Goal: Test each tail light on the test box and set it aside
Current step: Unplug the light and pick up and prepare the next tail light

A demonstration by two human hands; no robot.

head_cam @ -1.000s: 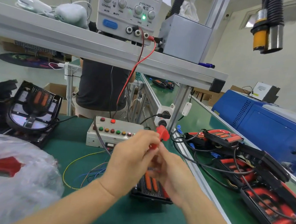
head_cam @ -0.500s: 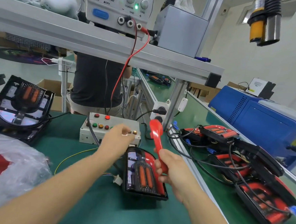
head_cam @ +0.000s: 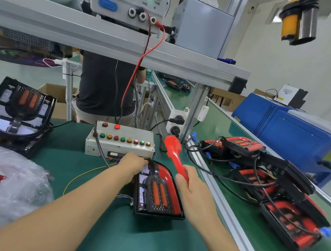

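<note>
A black and red tail light (head_cam: 159,191) lies flat on the green mat, right in front of the grey test box (head_cam: 120,141) with its row of coloured buttons. My left hand (head_cam: 132,165) rests on the light's far left corner, fingers curled at the box's front edge. What the fingers hold is hidden. My right hand (head_cam: 190,188) grips a red plastic tool (head_cam: 175,155) by its handle, upright, just right of the light. One red lamp on the box glows.
Several tail lights with cables (head_cam: 270,183) are piled on the conveyor at right. Another tail light (head_cam: 18,111) leans at far left. A plastic bag (head_cam: 9,185) lies at near left. A power supply (head_cam: 130,1) sits on the overhead shelf. A person stands behind the bench.
Both hands were together in front of the box with the red tool. They parted: my left hand went down to the tail light's far corner, my right hand holds the tool upright.
</note>
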